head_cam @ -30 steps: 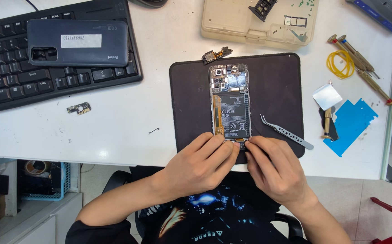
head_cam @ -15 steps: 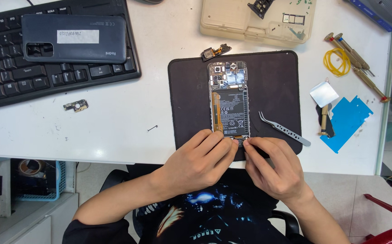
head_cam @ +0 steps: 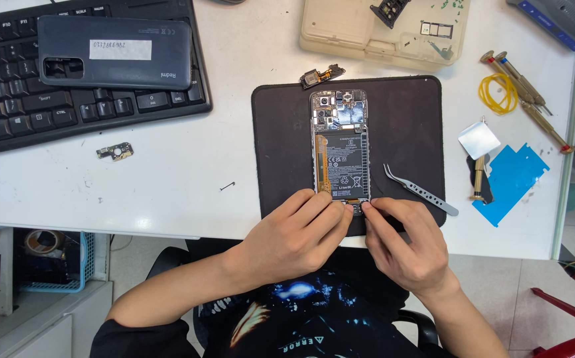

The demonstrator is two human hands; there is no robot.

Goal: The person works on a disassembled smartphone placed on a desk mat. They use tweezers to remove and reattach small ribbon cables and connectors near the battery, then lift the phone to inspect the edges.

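An opened phone (head_cam: 340,146) with its back cover off lies upright on a dark work mat (head_cam: 287,152), its battery and boards exposed. My left hand (head_cam: 294,235) rests on the phone's lower end, fingers curled over its bottom left corner. My right hand (head_cam: 403,242) meets it from the right, with thumb and forefinger pinched at the phone's bottom edge. What the fingertips press on is hidden under them. Curved metal tweezers (head_cam: 420,190) lie on the mat just right of the phone, untouched.
A dark phone back cover (head_cam: 115,53) lies on a black keyboard (head_cam: 68,106) at top left. Small loose parts (head_cam: 115,152) (head_cam: 320,75) and a tiny screw (head_cam: 228,187) lie on the white table. A beige parts tray (head_cam: 347,33), screwdrivers (head_cam: 526,93), a yellow band (head_cam: 498,93) and blue film (head_cam: 510,182) sit right.
The view has shifted slightly. Both hands stay at the phone's bottom end, with the fingertips pressed a little closer together.
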